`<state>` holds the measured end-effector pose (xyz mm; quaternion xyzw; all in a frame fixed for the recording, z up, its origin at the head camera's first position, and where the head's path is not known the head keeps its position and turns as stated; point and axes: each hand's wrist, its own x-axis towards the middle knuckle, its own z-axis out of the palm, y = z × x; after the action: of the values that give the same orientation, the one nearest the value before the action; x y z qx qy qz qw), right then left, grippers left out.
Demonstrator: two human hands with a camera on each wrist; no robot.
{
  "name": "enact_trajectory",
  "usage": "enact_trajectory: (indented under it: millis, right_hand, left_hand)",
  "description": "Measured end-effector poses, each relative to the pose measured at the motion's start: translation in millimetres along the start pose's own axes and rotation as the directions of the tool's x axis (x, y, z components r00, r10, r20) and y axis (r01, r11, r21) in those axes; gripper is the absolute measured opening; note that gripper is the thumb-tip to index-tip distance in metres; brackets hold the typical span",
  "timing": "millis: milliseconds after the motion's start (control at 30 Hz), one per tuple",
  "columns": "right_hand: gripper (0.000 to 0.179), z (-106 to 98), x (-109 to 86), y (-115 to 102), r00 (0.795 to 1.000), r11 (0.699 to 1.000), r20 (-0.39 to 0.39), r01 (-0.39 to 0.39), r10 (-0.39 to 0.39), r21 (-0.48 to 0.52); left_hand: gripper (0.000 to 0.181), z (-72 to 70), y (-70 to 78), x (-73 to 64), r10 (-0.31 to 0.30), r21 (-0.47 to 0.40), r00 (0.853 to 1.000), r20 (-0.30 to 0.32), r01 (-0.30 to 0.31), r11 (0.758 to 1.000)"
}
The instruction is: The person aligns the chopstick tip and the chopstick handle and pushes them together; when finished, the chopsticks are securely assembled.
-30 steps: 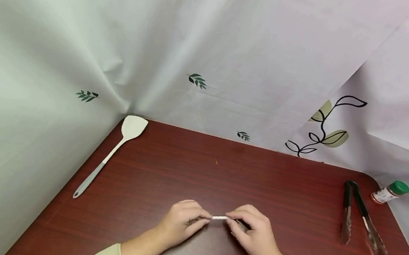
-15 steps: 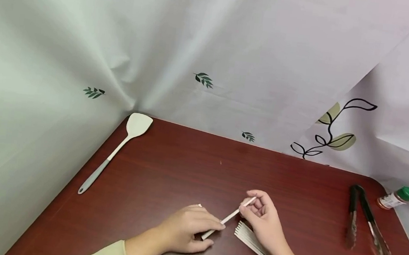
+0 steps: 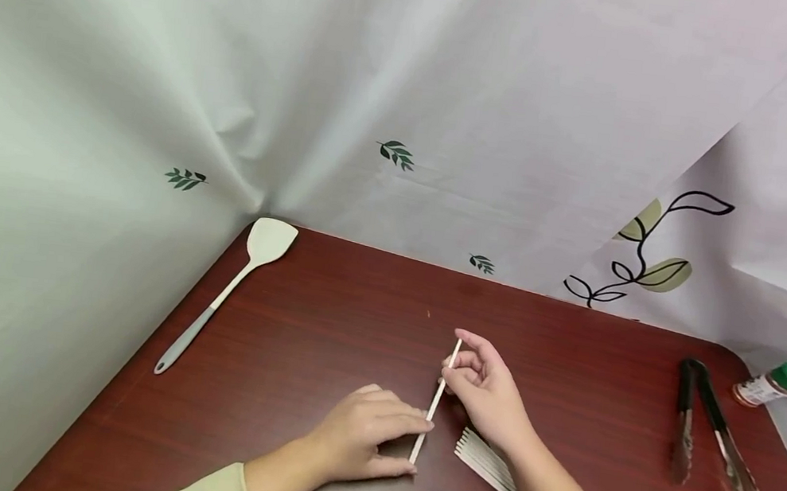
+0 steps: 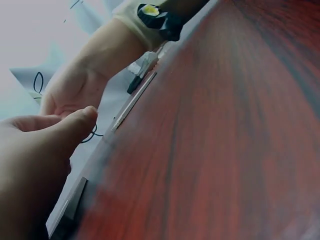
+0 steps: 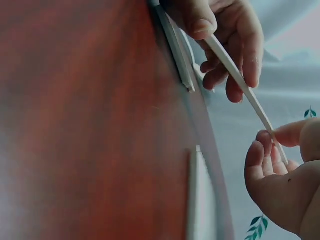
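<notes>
Both hands hold one thin, pale stick [image 3: 440, 390], which slants away from the body over the table. My left hand [image 3: 369, 435] grips its near part, with the thumb at the near end and a finger lying along it. My right hand [image 3: 486, 391] pinches the far part between thumb and fingers, the index fingertip at the far end. In the right wrist view the stick [image 5: 232, 67] runs between the two hands. Beside the right forearm, several similar sticks [image 3: 486, 465] lie side by side on the table. Another pale piece [image 5: 175, 50] lies below my left hand in the right wrist view.
A white spatula with a grey handle [image 3: 234, 285] lies along the table's left side. Black-handled metal tongs [image 3: 722, 440] and a green-capped spice jar [image 3: 771, 385] are at the right. The dark red table [image 3: 329, 311] meets a patterned cloth backdrop [image 3: 449, 123].
The stick has swung from crosswise to pointing away from the body. My right hand has moved farther out, uncovering the row of sticks. My left fingers have spread along the stick.
</notes>
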<state>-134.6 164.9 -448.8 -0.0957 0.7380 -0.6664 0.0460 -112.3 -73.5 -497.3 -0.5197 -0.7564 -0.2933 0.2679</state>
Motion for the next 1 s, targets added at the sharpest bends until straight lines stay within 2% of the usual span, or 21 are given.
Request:
enact_trajectory:
  millis: [167, 333, 433, 600, 767, 833, 1000]
  right_hand:
    - [0.071, 7.4, 20.6, -7.8, 1.0, 0.993, 0.01, 0.016, -0.015, -0.115]
    - [0.071, 11.4, 44.8, -6.5, 0.999, 0.971, 0.034, 0.03, -0.022, -0.237]
    - [0.074, 13.0, 57.7, -3.3, 1.0, 0.948, 0.018, 0.021, -0.016, -0.316]
    - [0.078, 22.2, 77.8, 3.2, 1.0, 0.931, -0.007, 0.006, -0.009, -0.365]
    - [0.078, 36.2, 97.9, 9.4, 1.0, 0.919, 0.022, 0.02, -0.013, -0.393]
    - [0.078, 40.8, 103.5, 10.9, 1.0, 0.898, 0.026, 0.016, -0.005, -0.44]
    - [0.083, 49.0, 113.2, 12.4, 0.999, 0.813, 0.018, -0.025, 0.044, -0.581]
  left_hand:
    - [0.053, -3.7, -6.9, -1.1, -0.052, 0.071, 0.996, -0.067, 0.057, 0.996]
    - [0.053, -7.7, -21.8, -5.4, -0.129, 0.077, 0.989, -0.071, 0.134, 0.988]
    - [0.054, -9.9, -33.2, -9.1, -0.191, 0.097, 0.979, -0.064, 0.197, 0.976]
    - [0.056, -13.7, -48.9, -16.9, -0.306, 0.133, 0.95, -0.068, 0.312, 0.941]
    - [0.056, -15.3, -55.3, -21.5, -0.379, 0.137, 0.924, -0.052, 0.382, 0.914]
    - [0.055, -16.0, -55.3, -21.9, -0.403, 0.123, 0.914, -0.042, 0.405, 0.906]
    - [0.053, -18.3, -55.3, -21.7, -0.477, 0.097, 0.879, -0.023, 0.476, 0.874]
